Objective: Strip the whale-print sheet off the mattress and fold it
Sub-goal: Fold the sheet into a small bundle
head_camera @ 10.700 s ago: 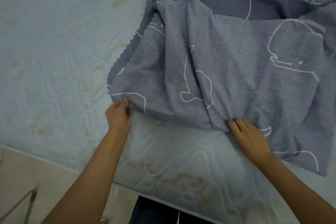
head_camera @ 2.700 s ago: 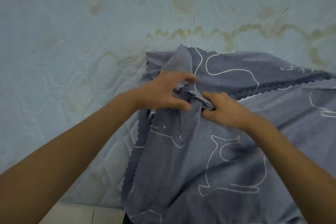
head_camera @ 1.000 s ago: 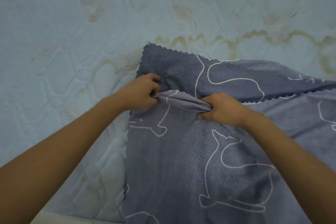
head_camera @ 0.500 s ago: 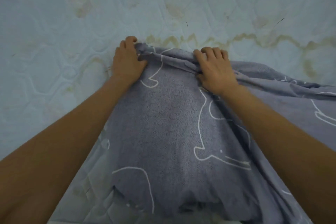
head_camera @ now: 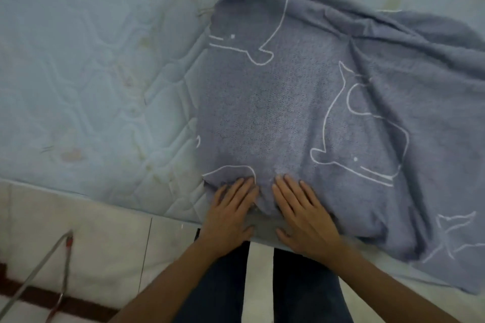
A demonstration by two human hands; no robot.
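The grey-blue whale-print sheet (head_camera: 301,102) lies folded over itself on the pale quilted mattress (head_camera: 78,60), its far corner near the top of the view and loose wrinkled cloth spreading to the right. My left hand (head_camera: 231,214) and my right hand (head_camera: 301,214) lie flat side by side on the sheet's near edge, fingers straight and spread, pressing it onto the mattress edge. Neither hand grips the cloth.
The mattress carries yellowish stains. Its near edge (head_camera: 105,198) runs across the lower left, with a pale tiled floor (head_camera: 91,244) below. A thin metal rod with a red part (head_camera: 67,241) leans at the lower left. My dark trouser legs (head_camera: 288,283) stand against the mattress.
Half a second ago both hands gripped the sheet's edge at the far side. They have let go, come back to the near edge, and now press flat on the folded layer.
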